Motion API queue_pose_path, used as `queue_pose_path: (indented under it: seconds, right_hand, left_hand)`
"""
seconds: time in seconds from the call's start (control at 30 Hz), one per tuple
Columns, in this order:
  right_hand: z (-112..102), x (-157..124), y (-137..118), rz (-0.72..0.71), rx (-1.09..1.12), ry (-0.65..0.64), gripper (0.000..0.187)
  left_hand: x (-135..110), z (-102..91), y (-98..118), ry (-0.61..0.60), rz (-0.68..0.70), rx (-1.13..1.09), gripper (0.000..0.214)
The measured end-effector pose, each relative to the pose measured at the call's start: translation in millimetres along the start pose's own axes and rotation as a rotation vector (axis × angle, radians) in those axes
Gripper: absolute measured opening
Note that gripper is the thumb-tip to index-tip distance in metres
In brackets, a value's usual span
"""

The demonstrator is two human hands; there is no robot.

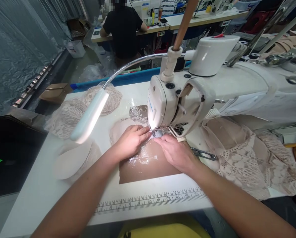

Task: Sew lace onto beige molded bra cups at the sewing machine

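One left hand (134, 140), the nearer, is overlapping lace (118, 128) spreading toward the worktop's (33, 185) left edge, the right hand (176, 152) resting opposite, grips unclear.

Rippled blue-grey sheeting (26, 39) at left, grey floor (78, 70), cardboard boxes (55, 93), pale-topped workbenches (203, 19) at the back.

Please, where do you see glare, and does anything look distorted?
Head view: the lamp shines nearly white on its lit face; the brown sheet beneath the hands shows bright glare streaks; the forearms look stretched towards the lower corners, probably by a wide lens.
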State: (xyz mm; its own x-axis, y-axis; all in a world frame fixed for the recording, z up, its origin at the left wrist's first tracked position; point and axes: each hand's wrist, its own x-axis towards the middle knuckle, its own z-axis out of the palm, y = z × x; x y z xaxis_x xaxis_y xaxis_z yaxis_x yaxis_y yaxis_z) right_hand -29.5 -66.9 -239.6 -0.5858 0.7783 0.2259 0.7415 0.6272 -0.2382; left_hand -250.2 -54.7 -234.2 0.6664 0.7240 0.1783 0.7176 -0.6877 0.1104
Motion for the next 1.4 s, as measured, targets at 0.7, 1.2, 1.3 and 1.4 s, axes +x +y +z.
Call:
queue_pose_path:
  seconds: [0.7,1.2,1.3,1.4]
  right_hand:
    - [-3.1,-2.3,2.3,0.021,0.142,0.031,0.038]
    - [-7.9,-6.0,-0.2,-0.076,0.13,0.0,0.04]
    - [-7.6,-5.2,-0.5,-0.094,0.084,-0.013,0.038]
    - [-7.1,-4.1,-1.2,-0.089,0.065,-0.017,0.036]
  left_hand:
    - [-10.9,-29.5,39.1,-0.178,-0.204,0.066,0.03]
    - [-10.6,-18.6,40.0,-0.063,-0.045,-0.091,0.031]
    - [-11.1,-15.6,40.9,-0.057,-0.034,-0.049,0.035]
    - [-10.9,-12.9,40.2,-0.066,-0.028,0.003,0.039]
